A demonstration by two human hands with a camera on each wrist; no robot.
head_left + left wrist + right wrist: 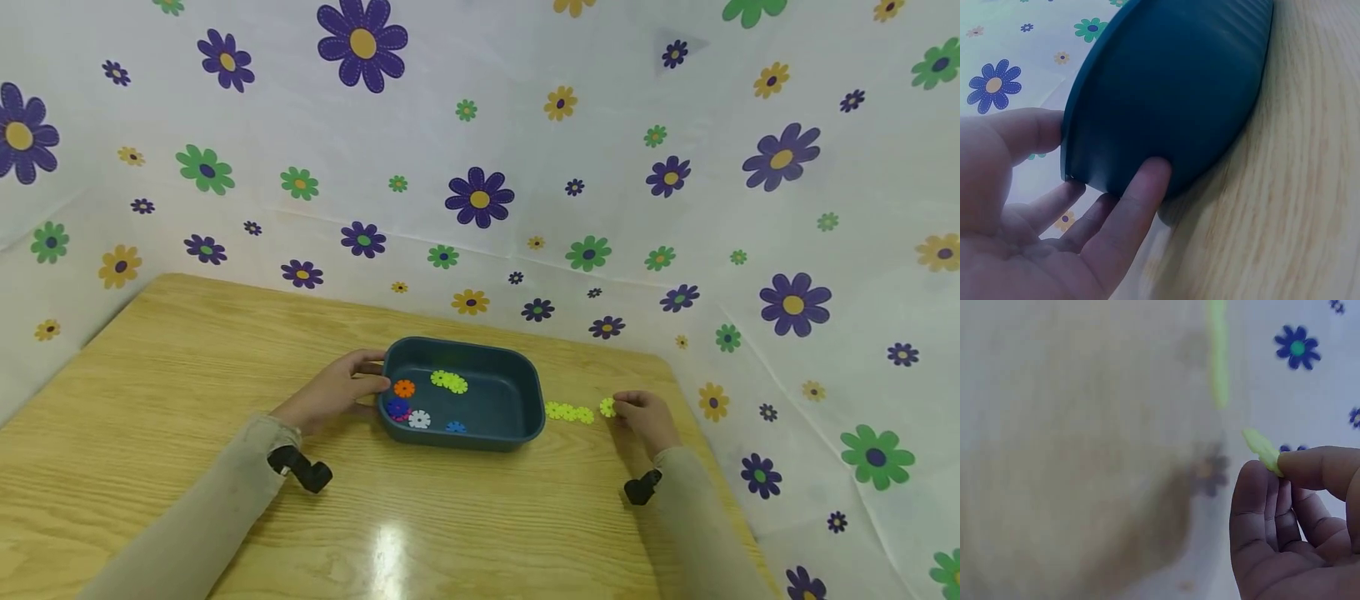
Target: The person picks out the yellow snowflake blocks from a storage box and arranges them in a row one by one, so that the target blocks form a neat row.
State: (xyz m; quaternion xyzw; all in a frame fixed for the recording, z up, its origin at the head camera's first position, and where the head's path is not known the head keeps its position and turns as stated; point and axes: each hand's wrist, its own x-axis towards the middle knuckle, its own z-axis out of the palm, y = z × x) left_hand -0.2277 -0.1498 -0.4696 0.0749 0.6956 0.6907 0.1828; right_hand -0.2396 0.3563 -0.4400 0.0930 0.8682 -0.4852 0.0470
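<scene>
My left hand [339, 390] holds the left end of a dark teal plastic bin [467, 440]. In the left wrist view its fingertips [1150, 178] touch the outside wall and rim of the bin. Inside the bin lie yellow snowflake discs [450, 382], an orange disc [404, 388], a dark blue disc [398, 407] over a pink one, a white disc [419, 419] and a blue disc [455, 427]. My right hand [647, 419] pinches a yellow snowflake disc [1262, 449] between thumb and finger, just right of a row of yellow discs [569, 412] on the table.
The bin and the row of discs rest on a light wooden table [480, 517]. A white flower-print sheet [420, 125] stands behind the table and along its right side, close to my right hand. Black wrist mounts [300, 468] sit on both sleeves.
</scene>
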